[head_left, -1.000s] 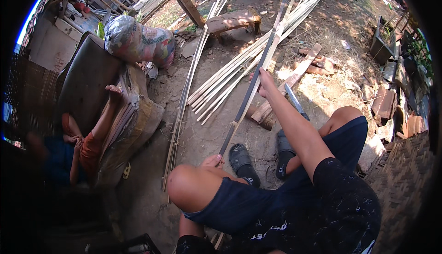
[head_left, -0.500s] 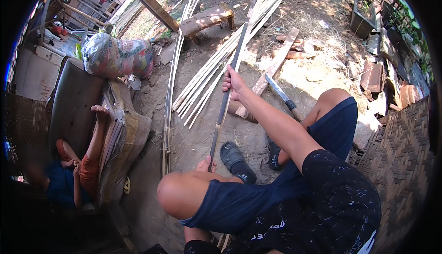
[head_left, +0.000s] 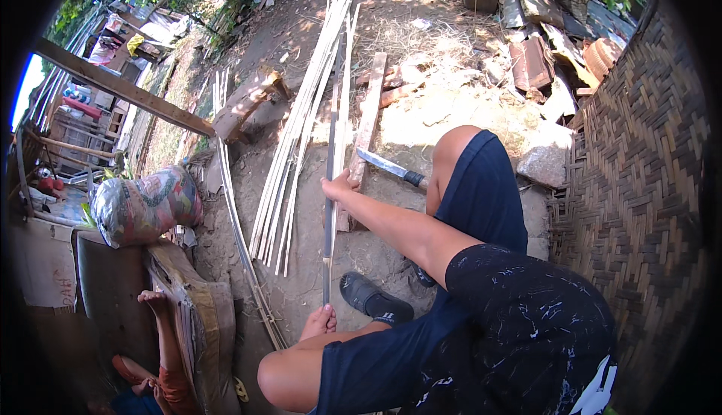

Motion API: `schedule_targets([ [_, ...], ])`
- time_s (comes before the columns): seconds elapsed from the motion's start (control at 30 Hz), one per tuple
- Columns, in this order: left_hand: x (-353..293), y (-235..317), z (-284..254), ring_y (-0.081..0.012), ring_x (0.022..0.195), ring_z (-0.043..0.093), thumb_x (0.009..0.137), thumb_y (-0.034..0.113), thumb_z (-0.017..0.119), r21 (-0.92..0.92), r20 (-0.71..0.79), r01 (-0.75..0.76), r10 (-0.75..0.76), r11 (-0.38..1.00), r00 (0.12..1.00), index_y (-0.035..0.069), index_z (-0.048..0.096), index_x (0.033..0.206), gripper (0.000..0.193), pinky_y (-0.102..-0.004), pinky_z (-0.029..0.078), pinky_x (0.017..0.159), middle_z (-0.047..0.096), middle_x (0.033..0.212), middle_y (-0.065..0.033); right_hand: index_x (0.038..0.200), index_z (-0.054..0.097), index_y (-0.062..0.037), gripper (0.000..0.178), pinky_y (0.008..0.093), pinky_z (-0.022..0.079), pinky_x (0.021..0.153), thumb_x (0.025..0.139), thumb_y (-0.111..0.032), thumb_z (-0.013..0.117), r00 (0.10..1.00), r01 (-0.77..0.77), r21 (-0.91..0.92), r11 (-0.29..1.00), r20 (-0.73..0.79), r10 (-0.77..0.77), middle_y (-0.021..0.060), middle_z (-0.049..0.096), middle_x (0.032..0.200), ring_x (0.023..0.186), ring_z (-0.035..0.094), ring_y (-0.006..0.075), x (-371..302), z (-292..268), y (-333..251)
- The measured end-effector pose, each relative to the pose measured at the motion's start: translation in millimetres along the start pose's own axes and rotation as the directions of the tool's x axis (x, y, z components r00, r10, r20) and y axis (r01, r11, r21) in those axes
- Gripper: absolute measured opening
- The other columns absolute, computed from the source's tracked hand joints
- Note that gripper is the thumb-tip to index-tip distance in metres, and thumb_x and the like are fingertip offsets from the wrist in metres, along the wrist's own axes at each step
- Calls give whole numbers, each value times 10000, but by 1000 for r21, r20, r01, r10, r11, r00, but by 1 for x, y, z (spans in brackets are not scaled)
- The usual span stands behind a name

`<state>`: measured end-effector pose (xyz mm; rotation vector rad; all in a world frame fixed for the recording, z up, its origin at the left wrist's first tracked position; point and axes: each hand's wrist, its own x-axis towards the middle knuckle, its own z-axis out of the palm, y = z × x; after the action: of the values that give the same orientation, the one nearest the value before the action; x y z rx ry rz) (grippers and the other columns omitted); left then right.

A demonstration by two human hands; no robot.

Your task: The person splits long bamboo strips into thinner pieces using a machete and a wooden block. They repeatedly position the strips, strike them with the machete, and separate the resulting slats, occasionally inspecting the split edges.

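A long bamboo strip (head_left: pixel 328 246), dark on one face, runs lengthwise away from me. My right hand (head_left: pixel 342 188) is closed around it at mid-length, arm stretched forward. Nearer my body, my left hand (head_left: pixel 320 320) grips the strip's near end beside my raised left knee, which hides the left forearm. To the right of my right hand, a long knife (head_left: pixel 391 165) with a dark handle lies with its blade by a wooden plank (head_left: pixel 368 125). A bundle of pale bamboo strips (head_left: pixel 307 110) is spread on the ground left of the held strip.
More thin strips (head_left: pixel 239 227) lie farther left. A low wooden bench (head_left: pixel 244 106) and a stuffed sack (head_left: pixel 147 206) stand beyond them. Another person's bare leg (head_left: pixel 167 332) shows at lower left. A woven bamboo wall (head_left: pixel 632 189) rises on my right; a stone block (head_left: pixel 543 155) sits beside it.
My view has turned to the right. The held strip now points more straight ahead instead of slanting right. Both hands still grip it; the right one looks nearer my body.
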<state>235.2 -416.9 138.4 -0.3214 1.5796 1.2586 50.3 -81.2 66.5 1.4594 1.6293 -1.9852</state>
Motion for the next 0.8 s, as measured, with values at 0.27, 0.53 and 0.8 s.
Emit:
schedule_targets([
  [0.27,-34,98,-39,-83,496,340,1038,419,530,140,-103,160,-146,977,984,112,520,901,336,-251,338,483,397,615,26,1451,458,-74,654,420,488,998,927,-425,632,639,755,-105,647,338,-691,232,605,1313,1165,617,354,-111,-142,-280],
  [0.53,-69,150,-78,-103,482,385,1033,462,522,378,-206,100,-22,920,978,114,525,877,381,-267,369,466,422,594,15,1344,572,-117,436,440,508,961,1003,-389,555,329,628,-766,-136,420,-846,180,689,1186,1089,670,312,-118,-344,-291],
  [0.8,-53,142,-61,-121,484,433,1044,459,491,436,-234,103,2,894,972,104,527,868,398,-285,411,472,468,610,0,1372,576,-132,442,403,499,962,970,-307,524,844,337,-876,344,120,-523,156,696,1189,1104,656,305,87,-463,-43],
])
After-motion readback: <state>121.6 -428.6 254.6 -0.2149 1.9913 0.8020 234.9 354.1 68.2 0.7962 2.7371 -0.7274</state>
